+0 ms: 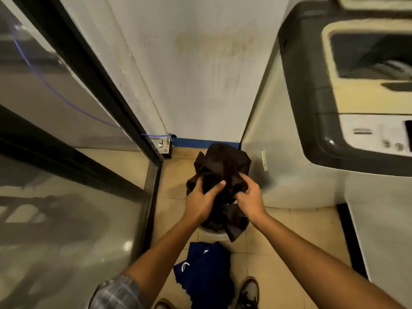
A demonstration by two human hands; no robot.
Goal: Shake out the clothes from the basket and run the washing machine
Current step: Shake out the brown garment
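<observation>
At far left we see a glass door (66,134) in a dark frame. Our left hand (200,198) grips a bunched dark brown garment (223,166), fingers curled into the cloth; our right hand (249,198) pinches the same garment just beside it. The garment hangs over a pale basket (214,232), only its rim showing. A blue cloth (205,270) lies on the tiled floor (278,253) nearer us. At right stands the washing machine (334,130), lid closed.

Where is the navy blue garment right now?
In the head view, the navy blue garment lies crumpled on the tiled floor at bottom centre, just nearer the person than the pale basket, beside a shoe.
</observation>
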